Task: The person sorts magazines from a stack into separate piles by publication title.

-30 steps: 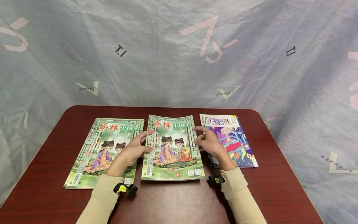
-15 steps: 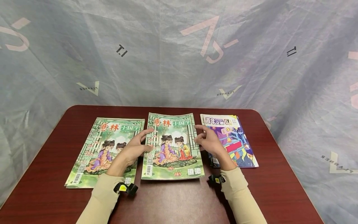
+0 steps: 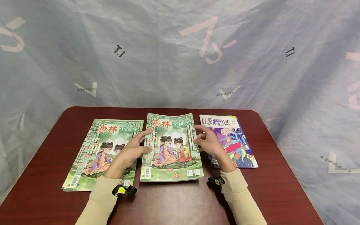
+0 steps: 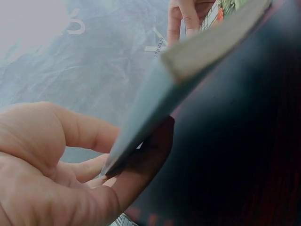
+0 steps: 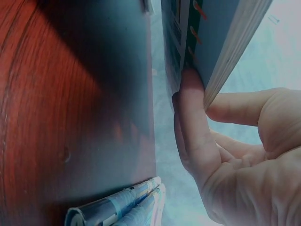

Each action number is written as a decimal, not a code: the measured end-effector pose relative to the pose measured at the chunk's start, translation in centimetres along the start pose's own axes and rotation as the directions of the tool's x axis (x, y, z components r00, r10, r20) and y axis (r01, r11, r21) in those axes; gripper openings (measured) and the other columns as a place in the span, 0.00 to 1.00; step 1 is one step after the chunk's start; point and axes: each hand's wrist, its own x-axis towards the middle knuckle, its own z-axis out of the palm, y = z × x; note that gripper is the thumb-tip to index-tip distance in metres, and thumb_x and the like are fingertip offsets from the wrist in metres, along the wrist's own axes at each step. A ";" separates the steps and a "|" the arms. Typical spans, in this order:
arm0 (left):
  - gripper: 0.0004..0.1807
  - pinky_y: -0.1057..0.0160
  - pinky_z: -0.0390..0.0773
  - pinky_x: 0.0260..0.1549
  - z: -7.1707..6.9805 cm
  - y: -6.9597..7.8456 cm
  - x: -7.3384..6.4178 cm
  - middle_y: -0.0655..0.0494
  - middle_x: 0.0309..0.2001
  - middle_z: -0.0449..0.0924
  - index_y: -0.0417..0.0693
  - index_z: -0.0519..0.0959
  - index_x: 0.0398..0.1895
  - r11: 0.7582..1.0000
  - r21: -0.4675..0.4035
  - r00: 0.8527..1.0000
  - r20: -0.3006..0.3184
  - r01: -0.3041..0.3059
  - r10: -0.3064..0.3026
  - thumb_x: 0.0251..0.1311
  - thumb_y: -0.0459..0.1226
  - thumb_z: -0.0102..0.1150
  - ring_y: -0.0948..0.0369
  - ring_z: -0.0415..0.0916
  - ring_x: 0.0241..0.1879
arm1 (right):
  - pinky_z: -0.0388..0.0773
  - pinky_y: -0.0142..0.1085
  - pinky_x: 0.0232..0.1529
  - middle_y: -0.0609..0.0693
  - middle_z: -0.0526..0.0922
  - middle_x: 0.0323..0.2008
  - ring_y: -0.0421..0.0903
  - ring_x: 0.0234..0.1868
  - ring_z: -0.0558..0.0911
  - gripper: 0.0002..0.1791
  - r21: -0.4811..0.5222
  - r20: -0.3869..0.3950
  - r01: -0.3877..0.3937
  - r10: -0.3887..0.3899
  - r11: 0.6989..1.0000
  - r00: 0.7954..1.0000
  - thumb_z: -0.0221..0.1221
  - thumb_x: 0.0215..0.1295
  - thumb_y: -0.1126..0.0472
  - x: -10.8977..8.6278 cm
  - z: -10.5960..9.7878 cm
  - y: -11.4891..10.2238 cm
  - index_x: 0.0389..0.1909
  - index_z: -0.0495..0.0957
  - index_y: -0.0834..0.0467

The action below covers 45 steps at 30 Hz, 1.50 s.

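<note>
Both hands hold a green-covered magazine (image 3: 172,148) with two cartoon girls on it, its cover facing up. It is off the table, at the middle in the head view. My left hand (image 3: 132,153) grips its left edge, thumb on the cover side. In the left wrist view, some fingers of the left hand (image 4: 80,165) reach under the magazine (image 4: 202,56). The right edge is pinched by my right hand (image 3: 210,143). In the right wrist view, the fingers of this right hand (image 5: 235,141) lie against the underside, with the thumb on the other face.
A stack of the same green magazines (image 3: 97,156) lies to the left, partly behind the left forearm. On the right lies a pile of magazines with a purple and blue cover (image 3: 233,140) on top. The dark red table (image 3: 267,187) ends at a grey curtain (image 3: 157,62).
The held magazine's far edge has risen slightly over the last second. Both hands keep their grip, and the side stacks stay put. The head view has shifted a little.
</note>
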 end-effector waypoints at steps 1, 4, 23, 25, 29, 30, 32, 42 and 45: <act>0.46 0.64 0.73 0.35 -0.1 0.0 0.0 0.37 0.91 0.35 0.50 0.58 0.90 1.000 -0.005 1.000 0.004 -0.004 0.004 0.72 0.21 0.59 0.41 0.32 0.90 | 0.90 0.51 0.40 0.59 0.84 0.39 0.50 0.41 0.86 0.35 0.004 -0.005 0.001 -0.001 1.000 1.000 0.61 0.80 0.73 0.0 0.1 0.0 0.85 0.66 0.61; 0.46 0.64 0.71 0.28 -0.1 -0.1 -0.1 0.37 0.91 0.33 0.50 0.58 0.90 1.000 -0.026 1.000 0.005 -0.009 0.009 0.72 0.21 0.58 0.42 0.32 0.90 | 0.90 0.50 0.39 0.60 0.85 0.40 0.51 0.41 0.86 0.35 0.006 -0.016 0.010 -0.010 1.000 1.000 0.61 0.80 0.73 -0.1 0.2 -0.2 0.84 0.66 0.61; 0.45 0.41 0.74 0.67 -3.2 -0.7 -1.6 0.35 0.90 0.40 0.48 0.58 0.90 0.986 0.156 0.997 -0.039 -0.059 0.066 0.71 0.24 0.60 0.32 0.38 0.88 | 0.89 0.54 0.36 0.65 0.89 0.43 0.47 0.34 0.86 0.35 0.074 -0.071 0.109 -0.104 0.991 0.992 0.64 0.76 0.75 -0.2 3.7 -1.0 0.82 0.70 0.61; 0.45 0.32 0.67 0.75 -3.9 -0.9 -2.0 0.36 0.90 0.40 0.47 0.58 0.90 0.985 0.161 0.996 -0.039 -0.067 0.074 0.71 0.24 0.60 0.31 0.38 0.87 | 0.89 0.55 0.34 0.64 0.90 0.42 0.46 0.31 0.85 0.36 0.079 -0.085 0.118 -0.111 0.990 0.990 0.66 0.75 0.75 -0.2 4.4 -1.3 0.81 0.72 0.60; 0.45 0.27 0.61 0.77 -5.2 -1.2 -2.6 0.37 0.90 0.42 0.48 0.59 0.90 0.981 0.180 0.995 -0.044 -0.074 0.084 0.71 0.25 0.61 0.30 0.37 0.87 | 0.88 0.51 0.31 0.61 0.91 0.40 0.45 0.28 0.85 0.35 0.071 -0.106 0.133 -0.125 0.989 0.986 0.67 0.73 0.74 -0.1 5.7 -1.8 0.80 0.74 0.59; 0.45 0.28 0.64 0.75 -5.4 -1.3 -2.8 0.37 0.90 0.42 0.49 0.59 0.90 0.980 0.186 0.995 -0.047 -0.073 0.083 0.71 0.25 0.61 0.30 0.38 0.87 | 0.88 0.49 0.31 0.59 0.91 0.40 0.45 0.28 0.84 0.35 0.065 -0.110 0.133 -0.125 0.989 0.986 0.68 0.73 0.74 0.0 6.0 -1.8 0.79 0.75 0.58; 0.46 0.30 0.69 0.72 -6.1 -1.5 -3.1 0.36 0.90 0.42 0.50 0.60 0.90 0.977 0.202 0.995 -0.049 -0.070 0.082 0.70 0.25 0.62 0.30 0.40 0.87 | 0.86 0.43 0.32 0.58 0.91 0.40 0.44 0.30 0.85 0.35 0.060 -0.111 0.136 -0.129 0.989 0.985 0.68 0.73 0.73 -0.1 6.6 -2.0 0.79 0.75 0.57; 0.46 0.47 0.85 0.42 -10.0 -1.9 -5.0 0.24 0.87 0.36 0.47 0.58 0.90 0.973 0.212 0.996 -0.008 -0.089 0.093 0.70 0.26 0.63 0.33 0.78 0.62 | 0.80 0.37 0.37 0.54 0.92 0.40 0.44 0.36 0.86 0.34 0.086 -0.118 0.173 -0.163 0.981 0.980 0.69 0.74 0.71 -0.1 9.5 -3.3 0.79 0.77 0.53; 0.44 0.55 0.80 0.28 -11.1 -1.8 -5.6 0.21 0.86 0.36 0.44 0.58 0.89 0.971 0.216 0.994 0.012 -0.106 0.106 0.73 0.26 0.62 0.33 0.80 0.46 | 0.78 0.36 0.35 0.54 0.92 0.40 0.43 0.35 0.85 0.34 0.088 -0.121 0.179 -0.167 0.980 0.978 0.69 0.74 0.71 -0.1 10.6 -3.7 0.78 0.77 0.53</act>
